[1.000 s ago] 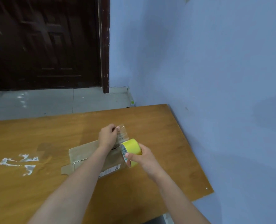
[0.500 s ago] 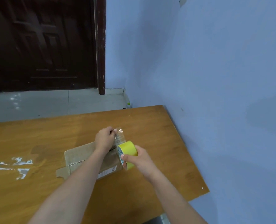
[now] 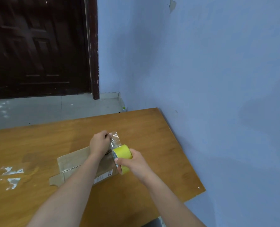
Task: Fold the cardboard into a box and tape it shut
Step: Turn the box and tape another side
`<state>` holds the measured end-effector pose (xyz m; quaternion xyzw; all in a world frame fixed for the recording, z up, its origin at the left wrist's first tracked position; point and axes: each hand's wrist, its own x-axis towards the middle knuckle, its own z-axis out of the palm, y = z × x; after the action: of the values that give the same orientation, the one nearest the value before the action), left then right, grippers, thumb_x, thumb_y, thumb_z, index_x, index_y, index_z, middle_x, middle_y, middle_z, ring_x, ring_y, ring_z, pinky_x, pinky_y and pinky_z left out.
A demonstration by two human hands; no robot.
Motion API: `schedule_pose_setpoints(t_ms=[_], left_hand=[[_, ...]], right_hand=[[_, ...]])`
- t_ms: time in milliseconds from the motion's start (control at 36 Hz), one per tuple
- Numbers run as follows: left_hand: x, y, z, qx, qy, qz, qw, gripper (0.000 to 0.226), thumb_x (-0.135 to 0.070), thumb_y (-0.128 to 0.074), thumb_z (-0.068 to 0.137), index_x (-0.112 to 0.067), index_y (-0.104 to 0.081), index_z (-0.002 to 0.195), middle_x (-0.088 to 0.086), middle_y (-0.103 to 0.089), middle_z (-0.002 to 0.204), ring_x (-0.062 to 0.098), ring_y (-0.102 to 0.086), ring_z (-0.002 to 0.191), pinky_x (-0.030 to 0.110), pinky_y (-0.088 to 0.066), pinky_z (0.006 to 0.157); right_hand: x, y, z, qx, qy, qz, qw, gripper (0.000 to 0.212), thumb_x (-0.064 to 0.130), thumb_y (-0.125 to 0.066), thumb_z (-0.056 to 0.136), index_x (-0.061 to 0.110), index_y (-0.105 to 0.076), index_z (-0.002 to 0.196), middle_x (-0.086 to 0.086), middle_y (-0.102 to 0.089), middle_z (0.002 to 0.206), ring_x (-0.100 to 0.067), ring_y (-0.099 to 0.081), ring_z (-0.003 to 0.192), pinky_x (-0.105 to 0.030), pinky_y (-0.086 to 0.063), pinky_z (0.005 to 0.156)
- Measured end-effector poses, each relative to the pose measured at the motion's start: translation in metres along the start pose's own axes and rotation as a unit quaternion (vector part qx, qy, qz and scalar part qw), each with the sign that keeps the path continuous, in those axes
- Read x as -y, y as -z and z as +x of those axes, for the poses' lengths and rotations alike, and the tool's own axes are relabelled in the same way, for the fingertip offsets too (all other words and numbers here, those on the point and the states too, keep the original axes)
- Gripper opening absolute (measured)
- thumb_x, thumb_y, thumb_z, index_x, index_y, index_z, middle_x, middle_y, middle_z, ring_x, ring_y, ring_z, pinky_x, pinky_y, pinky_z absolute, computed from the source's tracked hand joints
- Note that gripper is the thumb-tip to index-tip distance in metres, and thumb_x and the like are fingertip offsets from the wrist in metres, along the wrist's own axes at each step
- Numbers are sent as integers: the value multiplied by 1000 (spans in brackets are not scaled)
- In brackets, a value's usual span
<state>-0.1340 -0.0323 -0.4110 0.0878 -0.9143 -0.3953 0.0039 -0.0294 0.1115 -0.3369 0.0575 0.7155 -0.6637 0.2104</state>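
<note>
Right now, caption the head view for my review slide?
Left hand pinches clear tape off yellow roll gripped by right hand.

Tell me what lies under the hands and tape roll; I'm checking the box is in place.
A cardboard box lies on the wooden table beneath the left hand, right hand and yellow tape roll. The left forearm covers its middle.

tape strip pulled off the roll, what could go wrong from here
1. The left hand pinches the clear tape strip at its free end; the loose film already looks wrinkled and may stick to itself.
2. Both hands are busy, the right hand on the roll, so nothing holds the box; it may shift as the tape goes down.
</note>
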Motion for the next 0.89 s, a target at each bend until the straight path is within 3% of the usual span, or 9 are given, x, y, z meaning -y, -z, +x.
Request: schedule_pose_setpoints(t_ms=[306,417,611,889], left_hand=[[0,0,-2,-3,-13,16,1000,32,-23,-52,94,-6,-51,67,7,-53,62,28,-48,60,30,-29,50],[0,0,-3,-3,-14,13,1000,32,-23,-52,94,-7,-49,66,8,-54,63,29,-48,61,31,-29,51],[1,1,-1,1,-22,15,1000,31,-24,-52,94,-4,-54,70,13,-59,68,33,-53,67,34,-36,55],[1,0,-2,0,-24,11,1000,33,-24,-53,93,-12,-46,62,6,-53,62,28,-48,63,30,-28,49]], right_hand=[[3,3,-9,1,-13,27,1000,19,8,-68,83,6,-57,97,-1,-61,57,-13,-57,46,-22,-48,50],[3,0,-11,0,-15,10,1000,20,12,-69,82,7,-56,97,-7,-60,61,-17,-55,49,-26,-48,57],[0,-2,-16,-1,-13,0,1000,18,11,-67,84,7,-54,95,-1,-59,54,-14,-52,46,-21,-45,52],[-4,0,-22,2,-15,12,1000,14,9,-67,84,10,-54,88,4,-60,51,-11,-52,42,-18,-45,49]])
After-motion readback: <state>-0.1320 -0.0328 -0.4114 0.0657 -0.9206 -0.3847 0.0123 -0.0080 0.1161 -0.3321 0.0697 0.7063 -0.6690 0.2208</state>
